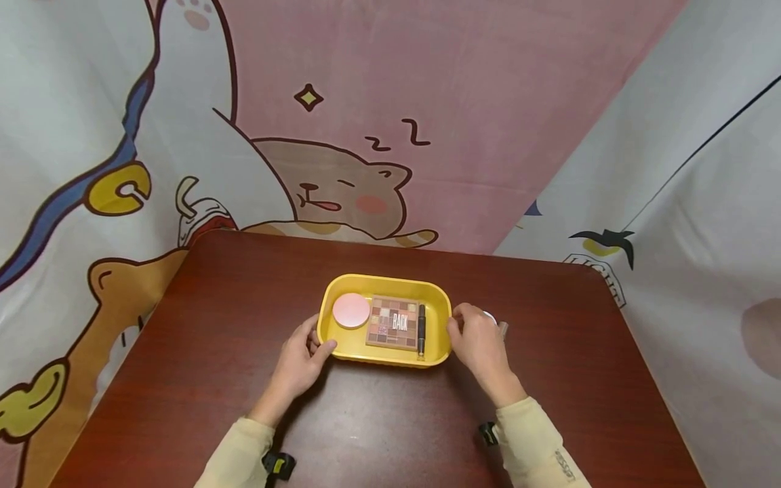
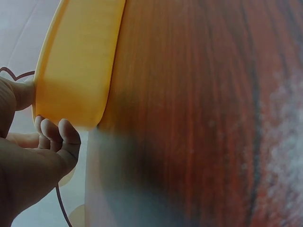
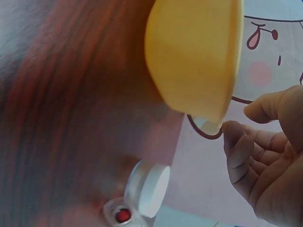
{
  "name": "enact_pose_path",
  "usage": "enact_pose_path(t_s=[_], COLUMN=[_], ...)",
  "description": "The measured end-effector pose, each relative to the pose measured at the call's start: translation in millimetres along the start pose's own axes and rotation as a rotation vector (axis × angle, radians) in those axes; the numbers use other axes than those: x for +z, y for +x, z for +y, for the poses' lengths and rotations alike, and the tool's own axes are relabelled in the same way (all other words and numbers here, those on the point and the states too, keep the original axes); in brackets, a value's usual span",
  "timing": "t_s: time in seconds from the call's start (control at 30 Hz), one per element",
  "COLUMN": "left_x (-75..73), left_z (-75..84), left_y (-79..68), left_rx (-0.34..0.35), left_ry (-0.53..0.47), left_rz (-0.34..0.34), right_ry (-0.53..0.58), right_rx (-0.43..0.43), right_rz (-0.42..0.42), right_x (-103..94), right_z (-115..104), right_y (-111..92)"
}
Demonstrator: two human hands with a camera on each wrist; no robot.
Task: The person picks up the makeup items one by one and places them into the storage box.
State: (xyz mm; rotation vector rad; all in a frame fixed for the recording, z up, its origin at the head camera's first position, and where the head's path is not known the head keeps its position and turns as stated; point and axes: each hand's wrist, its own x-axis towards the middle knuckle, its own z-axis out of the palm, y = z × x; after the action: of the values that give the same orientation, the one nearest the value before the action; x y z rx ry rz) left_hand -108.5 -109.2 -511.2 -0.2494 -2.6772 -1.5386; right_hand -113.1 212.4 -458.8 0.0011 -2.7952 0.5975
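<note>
A shallow yellow plastic tray [image 1: 436, 352] stands on the table. In it lie a round pink disc [image 1: 350, 310], a square eyeshadow palette [image 1: 392, 322] marked "BACK" and a slim black tube [image 1: 422, 329]. My left hand [image 1: 300, 361] holds the tray's left end, thumb on the near side and fingers round the end; its curled fingers [image 2: 68, 132] show in the left wrist view. At the other end my right hand [image 1: 481, 344] has a fingertip at the tray's corner. Its thumb and fingers stand apart in the right wrist view, holding nothing.
Beyond my right hand stands a small jar with a white lid [image 3: 155, 190], beside a clear piece with a red centre [image 3: 123, 215]. The head view shows them mostly hidden by the hand. Cartoon-printed curtains [image 1: 488, 102] hang behind the dark red wooden table [image 1: 366, 420].
</note>
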Motion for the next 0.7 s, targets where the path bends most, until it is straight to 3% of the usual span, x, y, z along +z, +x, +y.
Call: enact_pose_path(t_s=[0.7], left_x=[-0.4], left_z=[-0.3], left_y=[0.9], left_rx=[0.012], left_ry=[0.013], left_rz=[0.005], right_ry=[0.022], right_rx=[-0.011], right_rz=[0.103], right_x=[4.6], right_z=[37.4], right_y=[-14.3])
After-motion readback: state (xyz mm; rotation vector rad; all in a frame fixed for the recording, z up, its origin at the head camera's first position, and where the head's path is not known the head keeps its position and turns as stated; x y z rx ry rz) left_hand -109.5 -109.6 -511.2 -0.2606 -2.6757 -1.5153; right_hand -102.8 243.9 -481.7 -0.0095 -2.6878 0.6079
